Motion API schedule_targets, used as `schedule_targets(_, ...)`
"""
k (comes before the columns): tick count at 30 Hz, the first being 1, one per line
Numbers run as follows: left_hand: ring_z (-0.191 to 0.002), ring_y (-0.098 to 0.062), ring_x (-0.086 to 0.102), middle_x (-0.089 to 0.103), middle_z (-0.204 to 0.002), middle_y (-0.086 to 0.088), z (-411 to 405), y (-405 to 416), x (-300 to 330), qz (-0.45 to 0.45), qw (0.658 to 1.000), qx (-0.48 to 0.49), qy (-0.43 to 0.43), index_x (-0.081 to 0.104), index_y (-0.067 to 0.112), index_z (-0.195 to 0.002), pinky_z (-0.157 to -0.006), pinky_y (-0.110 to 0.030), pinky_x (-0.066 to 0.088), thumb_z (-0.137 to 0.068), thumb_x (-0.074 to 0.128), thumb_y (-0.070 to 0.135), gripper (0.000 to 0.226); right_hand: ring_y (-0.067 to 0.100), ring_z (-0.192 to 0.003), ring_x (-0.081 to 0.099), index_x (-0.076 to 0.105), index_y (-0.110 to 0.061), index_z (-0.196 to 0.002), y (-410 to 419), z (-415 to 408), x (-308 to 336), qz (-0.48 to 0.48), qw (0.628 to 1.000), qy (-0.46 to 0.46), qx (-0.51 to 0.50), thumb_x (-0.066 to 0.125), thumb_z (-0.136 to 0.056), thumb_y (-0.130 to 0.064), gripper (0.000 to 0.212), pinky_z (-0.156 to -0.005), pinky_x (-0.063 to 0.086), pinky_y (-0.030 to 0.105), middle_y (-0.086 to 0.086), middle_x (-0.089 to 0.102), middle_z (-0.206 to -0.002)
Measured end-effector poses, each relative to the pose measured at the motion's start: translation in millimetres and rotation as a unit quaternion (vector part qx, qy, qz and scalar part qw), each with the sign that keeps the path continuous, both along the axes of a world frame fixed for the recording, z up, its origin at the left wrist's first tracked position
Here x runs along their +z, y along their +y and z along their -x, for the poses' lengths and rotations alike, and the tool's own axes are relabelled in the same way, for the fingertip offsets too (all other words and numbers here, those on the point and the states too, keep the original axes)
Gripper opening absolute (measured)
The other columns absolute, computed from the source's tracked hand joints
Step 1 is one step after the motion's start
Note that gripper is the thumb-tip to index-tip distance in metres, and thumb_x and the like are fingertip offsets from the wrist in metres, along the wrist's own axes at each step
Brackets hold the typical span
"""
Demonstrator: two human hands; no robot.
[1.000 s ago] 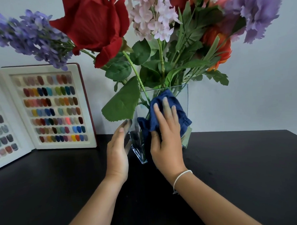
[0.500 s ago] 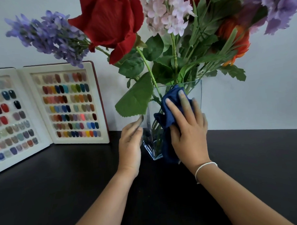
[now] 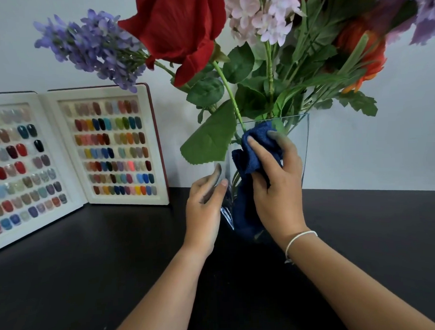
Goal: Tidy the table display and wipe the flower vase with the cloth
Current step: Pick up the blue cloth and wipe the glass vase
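Glass, clear and square-sided, forms the flower vase near the middle of the head camera's only view, standing upright on a black table that fills the lower half of the scene. Artificial flowers fan out from its mouth toward twelve o'clock: a red rose, purple sprays, pale pink blossoms, orange blooms and broad green leaves.

The person's right hand lies against the near face of the vase with fingers fairly straight, pressing a bunched dark blue cloth onto the glass. The cloth reaches close to the rim, and its loose end hangs down the glass toward six o'clock, almost to the table. A thin white bracelet circles that wrist.

The left hand stands at nine o'clock from the cloth, fingers straight and together, resting against the vase's left wall as if steadying it. It holds nothing.

At nine o'clock from the vase, well apart, an open nail colour sample book stands propped against the pale wall.

The vase's long axis runs vertically, and the right hand, carrying the cloth, is the hand placed for wiping. Unwiped glass appears to lie toward three o'clock from the cloth, so a sideways or downward stroke seems the likely need
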State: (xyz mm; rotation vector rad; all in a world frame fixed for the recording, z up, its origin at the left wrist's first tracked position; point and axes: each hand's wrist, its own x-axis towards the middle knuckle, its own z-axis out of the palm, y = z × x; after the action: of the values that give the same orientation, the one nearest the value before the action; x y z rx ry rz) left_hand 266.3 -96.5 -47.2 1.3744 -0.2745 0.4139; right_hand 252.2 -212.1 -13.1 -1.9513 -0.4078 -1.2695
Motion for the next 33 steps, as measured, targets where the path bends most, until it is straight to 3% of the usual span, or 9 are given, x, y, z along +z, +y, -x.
schedule_targets(2, -0.111, -0.007, 0.057, 0.055, -0.117, 0.006, -1, 0, 0, 0.001, 1.0, 0.006, 0.006, 0.064, 0.037, -0.107, -0.095, -0.025, 0.047, -0.086, 0.059, 0.024, 0.026, 0.024, -0.115, 0.037, 0.055, -0.014, -0.123, 6, 2, 3, 0.029, 1.0, 0.0, 0.004, 0.05, -0.079, -0.001, 0.046, -0.103, 0.018, 0.011, 0.016, 0.043, -0.133)
schedule_targets(5, -0.106, -0.009, 0.061, 0.056, -0.118, 0.0, -2, 1, -2, 0.003, 1.0, 0.015, 0.018, 0.067, 0.022, -0.109, -0.082, -0.018, 0.051, -0.088, 0.057, 0.02, 0.023, 0.037, -0.103, 0.048, 0.059, -0.011, -0.118, 13, 8, 3, 0.097, 0.995, -0.014, -0.01, 0.05, -0.079, -0.002, 0.041, -0.094, 0.04, 0.039, 0.017, 0.05, -0.13)
schedule_targets(7, -0.11, -0.015, 0.059, 0.056, -0.118, -0.001, -3, 2, -3, 0.01, 1.0, 0.012, 0.024, 0.067, 0.02, -0.108, -0.094, -0.029, 0.049, -0.089, 0.055, 0.018, 0.023, 0.039, -0.096, 0.051, 0.061, -0.012, -0.116, 12, 9, 4, 0.128, 0.991, -0.023, -0.023, 0.047, -0.08, -0.004, 0.039, -0.087, 0.045, 0.045, 0.015, 0.053, -0.127)
schedule_targets(9, -0.114, -0.014, 0.056, 0.056, -0.116, 0.005, -3, 2, -2, 0.006, 1.0, 0.011, 0.021, 0.066, 0.027, -0.11, -0.104, -0.039, 0.043, -0.09, 0.054, 0.019, 0.025, 0.038, -0.096, 0.051, 0.061, -0.013, -0.116, 4, 8, 5, 0.117, 0.992, -0.025, -0.035, 0.046, -0.08, -0.001, 0.041, -0.087, 0.045, 0.044, 0.014, 0.054, -0.127)
schedule_targets(14, -0.113, -0.004, 0.053, 0.055, -0.113, 0.012, 0, 2, 1, -0.008, 1.0, 0.009, 0.016, 0.063, 0.047, -0.101, -0.109, -0.042, 0.037, -0.09, 0.052, 0.02, 0.03, 0.04, -0.098, 0.048, 0.059, -0.011, -0.119, -9, 4, 8, 0.042, 0.996, -0.009, -0.072, 0.052, -0.078, 0.008, 0.046, -0.089, 0.041, 0.043, 0.016, 0.05, -0.129)
schedule_targets(18, -0.116, -0.008, 0.053, 0.055, -0.117, 0.008, 0, 2, 1, 0.0, 1.0, 0.011, 0.012, 0.064, 0.043, -0.104, -0.109, -0.042, 0.038, -0.091, 0.052, 0.018, 0.03, 0.039, -0.102, 0.047, 0.056, -0.01, -0.123, 1, 6, 3, 0.065, 0.997, 0.005, -0.052, 0.054, -0.079, 0.004, 0.046, -0.095, 0.029, 0.029, 0.017, 0.048, -0.131)
schedule_targets(23, -0.113, -0.01, 0.057, 0.057, -0.115, 0.009, -1, 3, -1, 0.01, 1.0, 0.012, 0.021, 0.066, 0.037, -0.104, -0.105, -0.041, 0.042, -0.09, 0.053, 0.018, 0.027, 0.038, -0.111, 0.045, 0.045, -0.012, -0.132, -1, 8, -1, 0.114, 0.992, 0.039, -0.042, 0.054, -0.082, -0.012, 0.05, -0.1, 0.032, 0.037, 0.019, 0.041, -0.136)
schedule_targets(29, -0.111, -0.021, 0.059, 0.057, -0.123, -0.011, 2, 3, 3, 0.015, 0.999, -0.001, 0.031, 0.068, 0.026, -0.101, -0.1, -0.041, 0.045, -0.09, 0.052, 0.016, 0.022, 0.035, -0.118, 0.038, 0.033, -0.016, -0.139, 1, 10, -4, 0.128, 0.988, 0.077, -0.041, 0.042, -0.091, -0.037, 0.053, -0.1, 0.034, 0.043, 0.017, 0.031, -0.143)
schedule_targets(33, -0.111, -0.016, 0.059, 0.057, -0.121, -0.002, 2, 3, 3, 0.014, 0.999, 0.009, 0.038, 0.065, 0.018, -0.113, -0.097, -0.035, 0.047, -0.09, 0.054, 0.021, 0.026, 0.033, -0.12, 0.036, 0.029, -0.017, -0.14, 4, 14, -4, 0.129, 0.987, 0.083, -0.039, 0.027, -0.09, -0.042, 0.056, -0.1, 0.032, 0.041, 0.014, 0.027, -0.146)
